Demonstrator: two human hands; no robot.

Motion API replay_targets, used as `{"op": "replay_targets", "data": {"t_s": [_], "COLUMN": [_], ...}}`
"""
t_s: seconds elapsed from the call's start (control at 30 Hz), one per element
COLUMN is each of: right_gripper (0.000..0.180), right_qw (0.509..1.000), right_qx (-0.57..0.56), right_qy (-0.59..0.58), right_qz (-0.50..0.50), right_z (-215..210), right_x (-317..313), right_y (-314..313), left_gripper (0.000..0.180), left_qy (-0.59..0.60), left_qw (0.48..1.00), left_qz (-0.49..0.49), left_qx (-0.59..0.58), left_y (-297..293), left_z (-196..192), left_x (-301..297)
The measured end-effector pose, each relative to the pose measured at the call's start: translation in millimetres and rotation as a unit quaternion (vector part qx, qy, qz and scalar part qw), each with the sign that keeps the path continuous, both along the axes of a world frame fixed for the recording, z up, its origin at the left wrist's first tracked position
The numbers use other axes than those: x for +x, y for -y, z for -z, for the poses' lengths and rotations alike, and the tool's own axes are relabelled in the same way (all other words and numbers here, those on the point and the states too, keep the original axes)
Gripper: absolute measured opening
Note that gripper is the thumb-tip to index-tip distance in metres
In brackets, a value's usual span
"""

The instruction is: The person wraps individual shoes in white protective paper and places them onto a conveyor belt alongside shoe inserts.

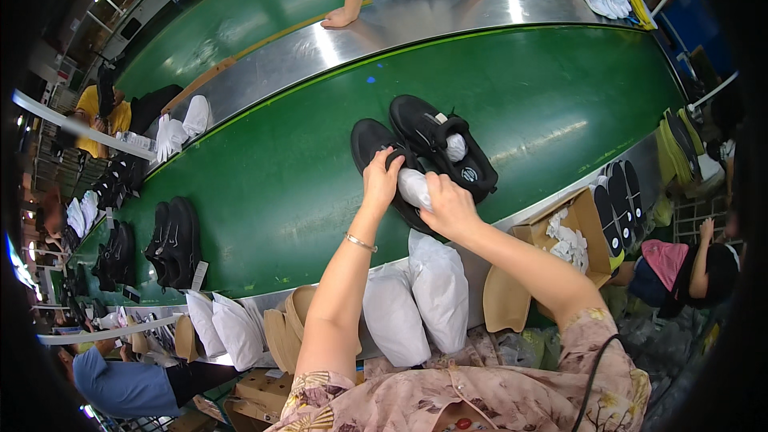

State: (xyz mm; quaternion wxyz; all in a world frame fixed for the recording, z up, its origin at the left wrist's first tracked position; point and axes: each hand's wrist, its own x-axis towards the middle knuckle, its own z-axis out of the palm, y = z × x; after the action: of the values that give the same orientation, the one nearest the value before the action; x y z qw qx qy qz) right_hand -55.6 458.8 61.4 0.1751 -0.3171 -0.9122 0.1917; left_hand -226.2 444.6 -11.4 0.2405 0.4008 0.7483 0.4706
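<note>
Two black shoes lie side by side on the green conveyor belt (272,184). My left hand (381,178) grips the opening of the nearer black shoe (370,142). My right hand (449,204) presses a wad of white paper (414,187) into that shoe. The farther black shoe (436,140) holds a white paper wad in its opening and lies untouched.
Another black pair (174,242) sits on the belt to the left. White stuffed bags (416,292) and a cardboard box of white paper (570,240) stand at the near edge. A person across leans both hands on the steel rim (400,28). Other workers sit left and right.
</note>
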Motion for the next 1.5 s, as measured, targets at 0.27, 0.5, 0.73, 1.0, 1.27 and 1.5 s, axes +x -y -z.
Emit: {"op": "replay_targets", "data": {"t_s": [0.27,0.5,0.73,1.0,1.27,1.5], "right_gripper": [0.058,0.055,0.037,0.023,0.04,0.032], "right_qw": [0.988,0.995,0.996,0.994,0.981,0.989], "right_qx": [0.121,-0.025,-0.058,-0.063,-0.191,-0.105], "right_qy": [0.089,0.095,0.068,0.082,-0.017,-0.051], "right_qz": [0.027,0.009,0.024,-0.03,-0.035,0.094], "right_z": [33,38,61,80,-12,-11], "right_x": [-37,-42,-63,-82,-38,99], "right_y": [11,10,-2,-19,-15,-39], "left_gripper": [0.019,0.022,0.022,0.022,0.019,0.024], "left_qy": [0.029,0.029,0.007,0.006,0.016,0.022], "left_qw": [0.999,0.999,0.999,0.999,0.996,0.983], "left_qz": [-0.017,0.021,0.032,0.017,-0.087,-0.105], "left_qx": [0.01,0.025,0.041,0.04,0.016,0.148], "left_y": [8,13,12,14,-12,-61], "left_z": [-17,-4,-9,-10,-26,11], "left_x": [-7,-11,-13,-14,-24,-52]}}
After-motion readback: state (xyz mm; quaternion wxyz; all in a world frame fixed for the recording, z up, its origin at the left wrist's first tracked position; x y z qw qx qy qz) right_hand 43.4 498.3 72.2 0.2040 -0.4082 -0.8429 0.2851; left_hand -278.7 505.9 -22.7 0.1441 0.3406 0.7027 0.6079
